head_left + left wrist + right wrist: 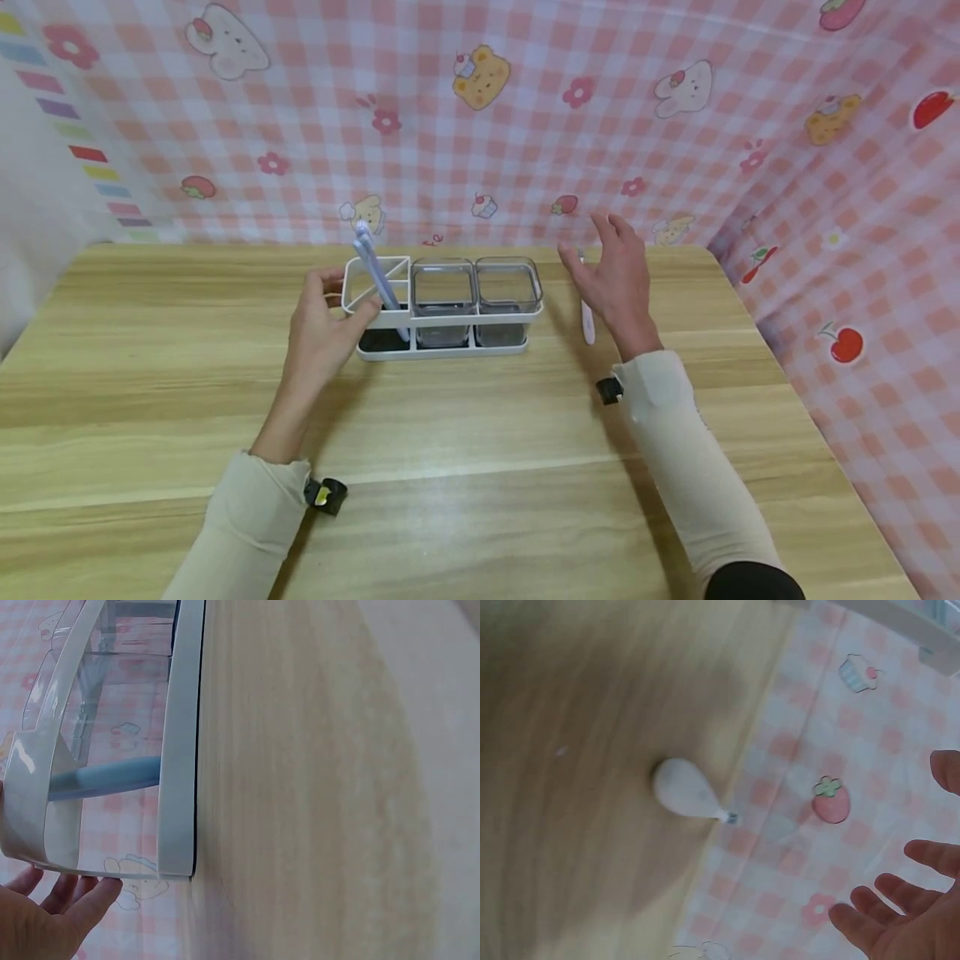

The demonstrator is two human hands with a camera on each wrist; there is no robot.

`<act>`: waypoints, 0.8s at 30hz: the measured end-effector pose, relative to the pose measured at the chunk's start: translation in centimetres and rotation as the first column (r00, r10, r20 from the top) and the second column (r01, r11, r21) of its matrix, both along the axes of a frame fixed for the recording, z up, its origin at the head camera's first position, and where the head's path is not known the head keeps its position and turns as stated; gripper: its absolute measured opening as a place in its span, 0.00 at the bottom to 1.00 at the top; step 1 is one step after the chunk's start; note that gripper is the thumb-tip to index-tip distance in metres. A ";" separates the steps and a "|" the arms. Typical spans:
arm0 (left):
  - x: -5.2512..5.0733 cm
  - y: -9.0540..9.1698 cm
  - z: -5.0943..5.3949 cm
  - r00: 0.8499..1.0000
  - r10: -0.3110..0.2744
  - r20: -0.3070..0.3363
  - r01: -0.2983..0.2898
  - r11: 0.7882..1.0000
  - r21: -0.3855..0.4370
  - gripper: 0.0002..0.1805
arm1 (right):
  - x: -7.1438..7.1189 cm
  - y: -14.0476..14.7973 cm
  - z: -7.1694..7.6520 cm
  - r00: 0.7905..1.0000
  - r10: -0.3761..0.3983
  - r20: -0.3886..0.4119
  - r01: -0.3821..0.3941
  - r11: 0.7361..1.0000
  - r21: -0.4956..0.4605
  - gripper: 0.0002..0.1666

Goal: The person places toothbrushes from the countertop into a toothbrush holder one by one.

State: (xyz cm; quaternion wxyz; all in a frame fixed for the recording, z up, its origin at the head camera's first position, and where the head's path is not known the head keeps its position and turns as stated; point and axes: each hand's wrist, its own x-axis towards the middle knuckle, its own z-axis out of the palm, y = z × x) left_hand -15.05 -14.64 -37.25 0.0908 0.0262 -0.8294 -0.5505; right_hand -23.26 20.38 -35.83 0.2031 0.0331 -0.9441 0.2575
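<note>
Two-handed work at a white rack, seen from the head and from both wrists. The rack stands upright on the wood-grained table, just above the centre of the head view. The left hand, left of centre, grips the rack's left end, its thumb laid on the front of the upper rim and its fingers around the outer side; the left wrist view shows fingertips against the same end at lower left. Within the rack's left compartment, which is crossed by thin dividers, a pale blue utensil leans with its top toward the upper left of the frame (it may be more than one piece, as the outlines overlap too closely to tell). Two clear containers, a middle container and a right container, occupy the remaining compartments. The right hand, right of centre, is empty, with its fingers extended and spread. Beneath it, to the right of the rack, a pink-handled utensil lies on the table, its handle toward the bottom of the frame; in the right wrist view this utensil sits near the centre, apart from the hand at lower right. A pink checked cloth, printed with flowers, strawberries and small animals, fills the upper part of the head view and continues down its right edge.
</note>
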 end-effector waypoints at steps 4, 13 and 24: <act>0.0 -0.1 -0.1 1.000 0.000 -0.003 0.000 1.000 -0.011 0.34 | -0.2 0.3 -0.5 0.997 -0.016 0.082 0.017 1.000 -0.017 0.43; 0.0 -0.1 0.0 1.000 -0.007 -0.006 0.007 1.000 -0.004 0.35 | -1.0 1.1 -2.0 0.957 -0.007 0.289 0.010 1.000 -0.008 0.47; -0.1 0.0 -0.3 1.000 -0.004 -0.012 0.004 1.000 0.001 0.34 | -1.4 1.6 -2.9 0.919 -0.016 0.393 0.006 1.000 0.025 0.46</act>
